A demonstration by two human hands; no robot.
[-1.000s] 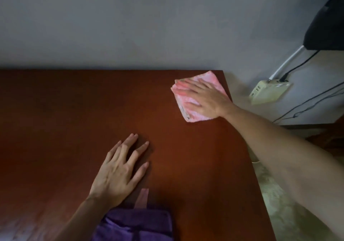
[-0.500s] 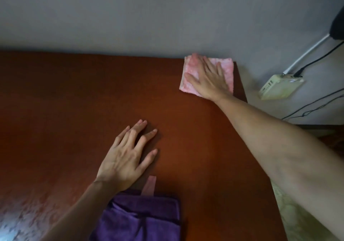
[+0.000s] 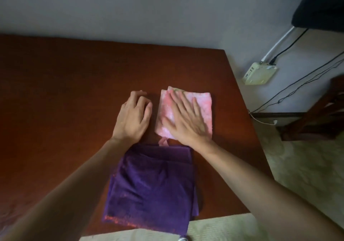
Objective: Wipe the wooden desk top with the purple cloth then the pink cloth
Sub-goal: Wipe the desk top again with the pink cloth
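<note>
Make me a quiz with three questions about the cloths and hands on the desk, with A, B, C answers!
1. Where does the purple cloth lie compared with the pink cloth?
A. Nearer the person
B. Nearer the wall
C. On the floor

2. How many cloths are on the desk?
A. One
B. Two
C. Four

3. What is the right hand doing?
A. Holding a cup
B. Hanging off the desk
C. Pressing flat on the pink cloth

Answers:
1. A, because the purple cloth sits at the desk's near edge, below the pink one in the picture.
2. B, because one purple and one pink cloth show.
3. C, because its fingers lie spread on the pink cloth, while the left hand is beside it on bare wood.
</note>
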